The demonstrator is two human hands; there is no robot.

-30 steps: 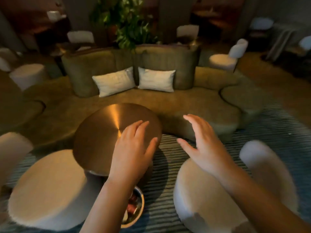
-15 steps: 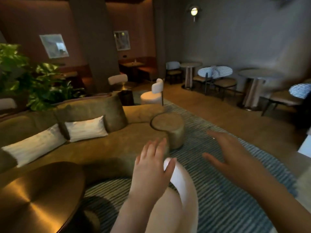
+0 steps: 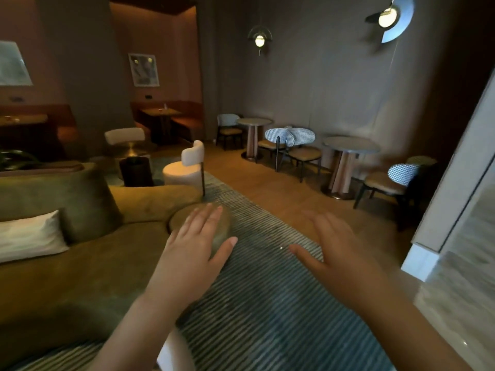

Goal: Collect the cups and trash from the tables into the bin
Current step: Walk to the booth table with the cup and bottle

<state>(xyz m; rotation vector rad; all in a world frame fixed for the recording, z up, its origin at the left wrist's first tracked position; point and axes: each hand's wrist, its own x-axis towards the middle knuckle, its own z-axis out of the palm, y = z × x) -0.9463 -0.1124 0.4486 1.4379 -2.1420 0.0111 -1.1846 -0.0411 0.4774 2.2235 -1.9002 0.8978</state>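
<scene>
Both arms reach out in front of the person, palms down. The left hand (image 3: 192,250) and the right hand (image 3: 338,254) are spread flat with fingers straight, holding nothing, above the striped rug (image 3: 254,311). The left hand hangs in front of a round olive pouf (image 3: 177,223) at the end of the olive sofa (image 3: 80,277), where a white cushion (image 3: 29,236) lies. Further back stands a cream chair (image 3: 187,167). Two round tables (image 3: 351,145) with houndstooth chairs (image 3: 302,135) line the far wall. On the distant booth table (image 3: 160,112) sits a small object (image 3: 165,106), too small to tell whether it is a cup.
</scene>
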